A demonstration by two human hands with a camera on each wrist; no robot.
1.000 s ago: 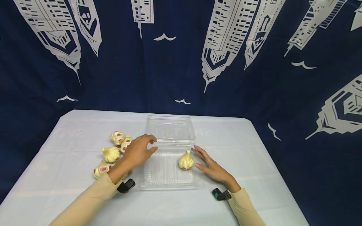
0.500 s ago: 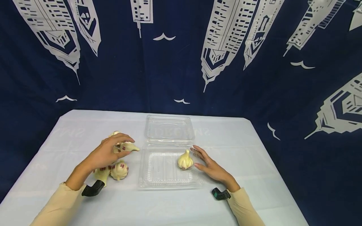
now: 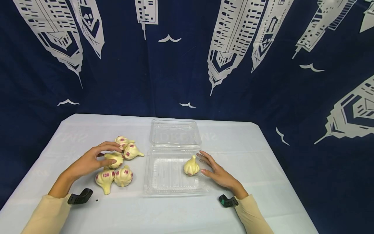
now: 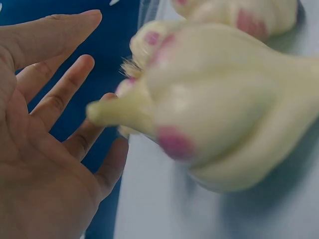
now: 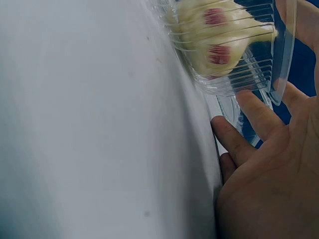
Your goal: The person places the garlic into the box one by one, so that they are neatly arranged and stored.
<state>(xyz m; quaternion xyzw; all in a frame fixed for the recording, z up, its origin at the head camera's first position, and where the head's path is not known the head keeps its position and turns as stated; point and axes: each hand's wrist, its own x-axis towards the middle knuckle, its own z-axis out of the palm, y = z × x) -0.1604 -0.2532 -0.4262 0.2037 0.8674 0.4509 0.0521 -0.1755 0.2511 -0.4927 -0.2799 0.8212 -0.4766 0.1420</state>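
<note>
Presently, left of frame centre, one garlic lies between the parted thumb and fingers of the left hand.

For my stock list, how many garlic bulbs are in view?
6 visible: two far bulbs, one middle bulb and two nearer bulbs beside the left hand; one bulb in the clear container by the right hand. The left hand may hide more.
</note>
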